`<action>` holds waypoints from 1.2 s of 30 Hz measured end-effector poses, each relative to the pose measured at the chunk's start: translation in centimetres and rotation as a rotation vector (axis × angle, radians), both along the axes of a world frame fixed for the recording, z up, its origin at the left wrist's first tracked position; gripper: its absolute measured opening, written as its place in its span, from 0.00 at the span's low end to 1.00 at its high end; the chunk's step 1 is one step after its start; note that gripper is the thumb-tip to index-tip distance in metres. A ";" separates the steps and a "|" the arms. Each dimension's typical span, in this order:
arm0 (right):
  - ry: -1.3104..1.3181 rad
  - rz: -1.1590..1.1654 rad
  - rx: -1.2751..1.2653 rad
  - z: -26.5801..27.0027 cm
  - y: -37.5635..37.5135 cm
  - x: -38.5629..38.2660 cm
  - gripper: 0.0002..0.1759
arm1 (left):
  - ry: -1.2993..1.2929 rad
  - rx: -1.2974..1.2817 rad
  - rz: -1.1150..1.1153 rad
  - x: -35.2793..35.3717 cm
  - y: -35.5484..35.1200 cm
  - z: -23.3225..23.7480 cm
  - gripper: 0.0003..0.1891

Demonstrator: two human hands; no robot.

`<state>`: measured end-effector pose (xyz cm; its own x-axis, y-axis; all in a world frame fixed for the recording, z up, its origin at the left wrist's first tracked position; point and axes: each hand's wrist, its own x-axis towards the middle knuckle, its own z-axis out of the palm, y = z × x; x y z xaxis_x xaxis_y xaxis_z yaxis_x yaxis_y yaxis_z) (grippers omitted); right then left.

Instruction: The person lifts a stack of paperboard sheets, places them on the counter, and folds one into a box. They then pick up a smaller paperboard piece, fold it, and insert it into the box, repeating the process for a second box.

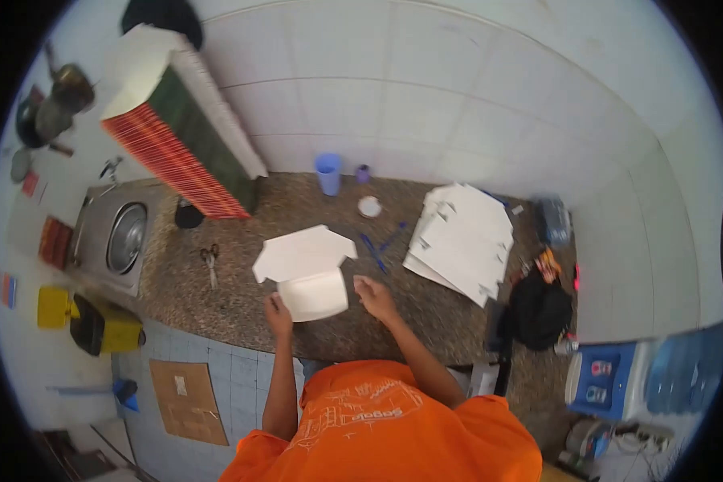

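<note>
A white folding paper carton (315, 296) lies on the counter before me, its tray part near me and its lid flap (303, 253) spread out flat behind. My left hand (279, 316) grips the tray's left edge, fingers closed at its wall. Just off the tray's right side is my right hand (376, 299), fingers partly apart and pointing at the carton, with nothing visible in them. Flat white carton blanks (462, 241) are piled to the right. At the left rises a tall stack of nested cartons (186, 136) with red and green sides.
On the granite counter (241, 317) are scissors (210, 263), blue pens (373, 253), a blue cup (328, 174) and a small round white-topped container (369, 206). A sink (127, 237) is at the left; a black bag (540, 309) sits at the right. Cardboard (188, 402) lies on the floor.
</note>
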<state>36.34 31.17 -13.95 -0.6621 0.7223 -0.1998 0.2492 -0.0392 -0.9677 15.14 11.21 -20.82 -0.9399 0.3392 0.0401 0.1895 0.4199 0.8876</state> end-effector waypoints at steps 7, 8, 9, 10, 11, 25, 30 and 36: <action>-0.346 -0.313 0.839 3.1 12.3 13.9 0.32 | 0.111 0.029 0.207 1.6 1.8 -1.8 0.22; -0.559 -0.241 0.895 3.4 13.4 15.2 0.36 | 0.099 0.005 0.197 1.6 2.1 -2.0 0.22; -0.772 -0.162 0.944 3.5 14.2 16.3 0.41 | 0.098 -0.001 0.193 1.6 2.5 -1.4 0.22; -0.774 -0.161 0.941 2.8 15.1 17.3 0.41 | 0.097 -0.027 0.180 1.6 3.1 -0.2 0.21; -0.751 -0.074 0.841 2.1 16.0 17.8 0.43 | 0.097 -0.052 0.171 1.5 3.8 1.0 0.20; -0.133 -0.756 1.051 9.5 17.6 20.1 0.13 | -0.352 0.299 -0.294 11.4 9.8 15.9 0.16; -0.047 -0.193 1.102 12.2 5.7 19.3 0.13 | -1.206 0.762 -0.754 14.2 15.1 21.9 0.31; -0.171 -0.338 0.868 9.5 1.5 22.3 0.24 | -0.825 0.038 -0.763 15.7 16.3 19.6 0.26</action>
